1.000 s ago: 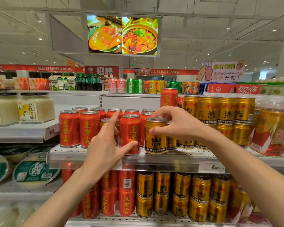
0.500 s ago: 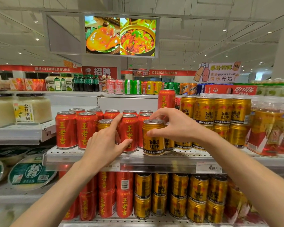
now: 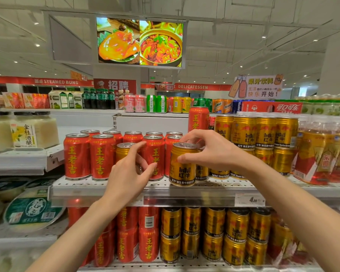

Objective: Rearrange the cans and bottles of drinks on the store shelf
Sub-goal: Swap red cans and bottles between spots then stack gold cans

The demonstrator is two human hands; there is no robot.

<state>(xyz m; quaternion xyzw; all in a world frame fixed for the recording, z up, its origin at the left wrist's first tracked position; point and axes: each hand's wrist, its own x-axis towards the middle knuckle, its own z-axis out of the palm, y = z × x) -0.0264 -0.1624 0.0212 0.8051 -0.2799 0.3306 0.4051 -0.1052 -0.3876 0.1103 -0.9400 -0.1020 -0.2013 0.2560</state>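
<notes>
On the white perforated shelf (image 3: 214, 188) stand red herbal-tea cans (image 3: 77, 156) on the left and gold Red Bull cans (image 3: 265, 132) on the right. My right hand (image 3: 210, 152) grips a gold Red Bull can (image 3: 182, 169) by its top at the shelf's front edge. A second gold can (image 3: 123, 152) stands among the red ones; my left hand (image 3: 129, 173) curls around it, index finger up by its rim and thumb against the neighbouring red can (image 3: 154, 154). One red can (image 3: 197, 118) sits higher, behind the gold stack.
Below is a shelf with stacked red and gold cans (image 3: 192, 236). Bottled tea multipacks (image 3: 322, 154) stand at the right, jars of rice wine (image 3: 28, 130) at the left. A price tag (image 3: 249, 200) hangs on the shelf edge.
My left hand has closed further around the gold can among the red ones. My right hand keeps hold of the front gold can, which stays at the shelf edge.
</notes>
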